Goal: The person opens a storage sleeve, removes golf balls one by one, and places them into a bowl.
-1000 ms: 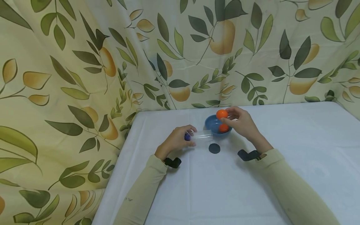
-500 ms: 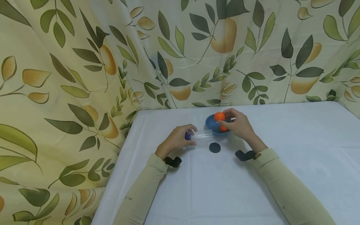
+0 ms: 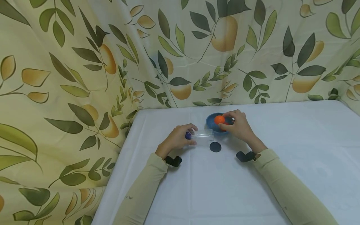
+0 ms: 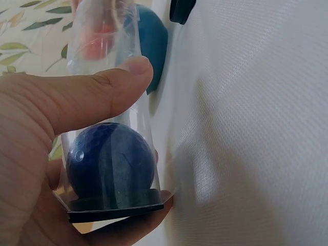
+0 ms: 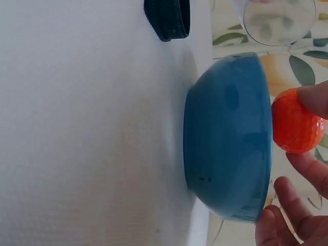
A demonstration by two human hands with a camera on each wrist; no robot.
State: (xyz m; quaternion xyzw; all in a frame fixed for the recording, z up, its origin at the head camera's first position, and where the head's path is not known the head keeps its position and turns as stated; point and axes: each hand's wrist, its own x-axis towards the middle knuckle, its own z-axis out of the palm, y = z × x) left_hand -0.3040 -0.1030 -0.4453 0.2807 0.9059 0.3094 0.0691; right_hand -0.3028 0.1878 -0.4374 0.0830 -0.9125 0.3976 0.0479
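Observation:
My left hand [image 3: 177, 138] grips a clear plastic tube [image 3: 205, 134] that lies sideways above the table, its far end facing the bowl. A dark blue golf ball [image 4: 110, 164] sits inside the tube against a black cap [image 4: 118, 212] at the near end. Between thumb and fingers, my right hand [image 3: 240, 125] pinches an orange golf ball [image 5: 297, 122] just over the rim of a blue bowl [image 5: 228, 138]. Another orange ball [image 3: 226, 124] lies in the bowl, partly hidden by the held one and the thumb. Other right fingertips touch the bowl's rim.
A round black cap [image 3: 215, 147] lies on the white tablecloth [image 3: 225, 187] in front of the bowl. A leaf-and-fruit patterned curtain [image 3: 180, 53] rises behind and to the left of the table. Black camera mounts sit on both wrists.
My right hand has moved slightly left and then down, lowering the orange golf ball toward the bowl. My left hand and the tube have stayed nearly still.

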